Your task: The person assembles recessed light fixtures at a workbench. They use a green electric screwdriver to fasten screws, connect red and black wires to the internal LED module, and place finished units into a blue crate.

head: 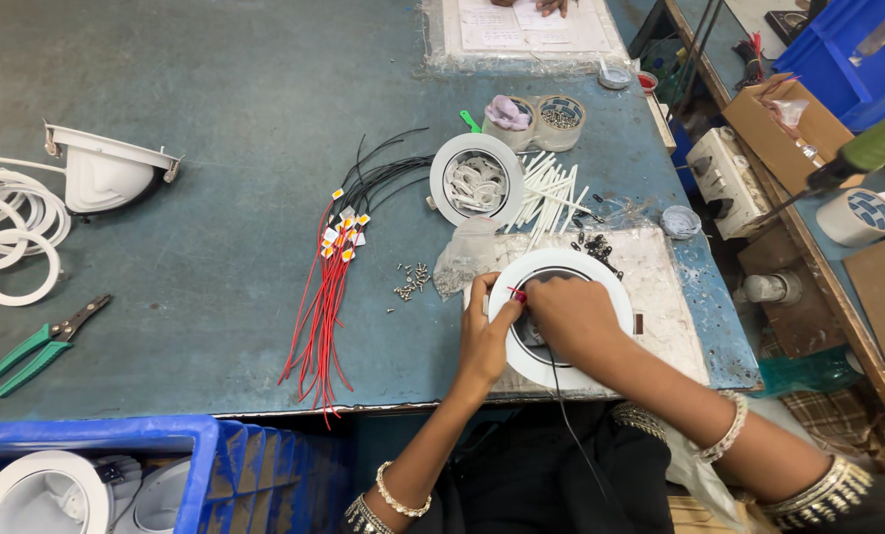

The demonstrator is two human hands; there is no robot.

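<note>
Our left hand (pixel 484 336) pinches the rim of the white round light housing (pixel 601 272) on the counter (pixel 215 297); our right hand (pixel 571 316) presses closed into its centre, red wires (pixel 322 297) nearby.

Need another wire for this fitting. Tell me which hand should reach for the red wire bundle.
Probably the left hand: it grips the near-left rim of the white round fitting, on the side towards the red wire bundle. The right hand is busy in the fitting's centre, farther from the bundle.

Worn blue workbench (pixel 215 297) (wooden shelf (pixel 818 247) beside).
</note>
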